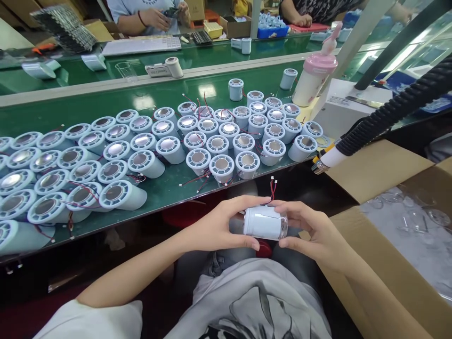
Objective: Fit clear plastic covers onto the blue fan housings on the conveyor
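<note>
Between my two hands, above my lap, a light blue cylindrical housing [263,223] lies on its side. A clear plastic cup-like piece [284,225] sits at its right end. Red and dark wires with small white connectors [273,183] stick up from its far side. My left hand [229,223] is closed round the left end, thumb below and fingers above. My right hand [307,228] grips the right end at the clear piece. Many similar blue housings [221,165] stand on the green bench, round vented ends up, several with thin wires trailing.
An open cardboard box [374,249] with clear plastic cups [416,226] stands at my right. A black corrugated hose [384,113] with a white nozzle reaches in above it. A pink-lidded bottle [314,77] stands behind. Across the green bench [106,101], co-workers' hands [158,19] are busy.
</note>
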Demonstrator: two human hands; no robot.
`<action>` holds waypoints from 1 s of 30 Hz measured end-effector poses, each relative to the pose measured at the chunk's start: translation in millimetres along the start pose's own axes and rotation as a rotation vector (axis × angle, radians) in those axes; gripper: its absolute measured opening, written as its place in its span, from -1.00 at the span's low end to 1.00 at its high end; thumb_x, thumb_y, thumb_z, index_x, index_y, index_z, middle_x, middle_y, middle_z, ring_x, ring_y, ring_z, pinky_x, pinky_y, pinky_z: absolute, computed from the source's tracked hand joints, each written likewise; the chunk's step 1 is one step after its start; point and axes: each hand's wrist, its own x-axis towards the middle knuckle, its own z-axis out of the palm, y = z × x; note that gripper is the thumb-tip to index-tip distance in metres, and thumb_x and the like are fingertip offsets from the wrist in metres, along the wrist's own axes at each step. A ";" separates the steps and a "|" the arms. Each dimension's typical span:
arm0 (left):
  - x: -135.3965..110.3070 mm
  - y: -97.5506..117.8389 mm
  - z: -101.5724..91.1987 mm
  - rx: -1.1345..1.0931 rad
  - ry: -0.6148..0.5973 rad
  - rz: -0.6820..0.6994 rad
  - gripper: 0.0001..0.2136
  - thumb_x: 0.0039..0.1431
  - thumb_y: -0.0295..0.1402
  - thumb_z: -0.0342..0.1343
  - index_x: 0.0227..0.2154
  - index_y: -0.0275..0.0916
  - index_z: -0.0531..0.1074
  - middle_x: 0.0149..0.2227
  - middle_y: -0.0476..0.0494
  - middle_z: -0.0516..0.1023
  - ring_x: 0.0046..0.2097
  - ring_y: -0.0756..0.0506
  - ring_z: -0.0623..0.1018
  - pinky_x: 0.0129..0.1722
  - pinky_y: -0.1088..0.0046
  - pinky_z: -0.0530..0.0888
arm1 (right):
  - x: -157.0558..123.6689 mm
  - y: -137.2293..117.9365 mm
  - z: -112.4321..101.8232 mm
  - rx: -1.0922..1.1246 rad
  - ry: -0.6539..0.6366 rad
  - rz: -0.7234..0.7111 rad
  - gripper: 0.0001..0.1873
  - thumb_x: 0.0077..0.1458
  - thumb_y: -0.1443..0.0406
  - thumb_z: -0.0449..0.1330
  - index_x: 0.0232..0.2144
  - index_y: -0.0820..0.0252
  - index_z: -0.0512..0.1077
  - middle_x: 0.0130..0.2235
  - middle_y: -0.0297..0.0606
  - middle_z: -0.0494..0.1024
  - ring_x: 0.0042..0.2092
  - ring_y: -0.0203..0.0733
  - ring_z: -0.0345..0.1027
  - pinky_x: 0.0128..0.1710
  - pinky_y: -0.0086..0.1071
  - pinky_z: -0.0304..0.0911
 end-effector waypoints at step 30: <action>-3.2 -2.6 -2.2 0.030 -0.038 0.133 -0.32 -0.03 -0.29 0.37 0.19 -0.10 0.30 0.21 -0.24 0.37 0.22 -0.24 0.37 0.21 0.21 0.31 | 6.1 -1.2 15.9 0.581 0.014 0.489 -0.51 0.09 -0.10 0.21 -0.24 0.20 0.30 -0.53 -0.30 0.54 -0.52 -0.23 0.50 -0.57 -0.52 0.36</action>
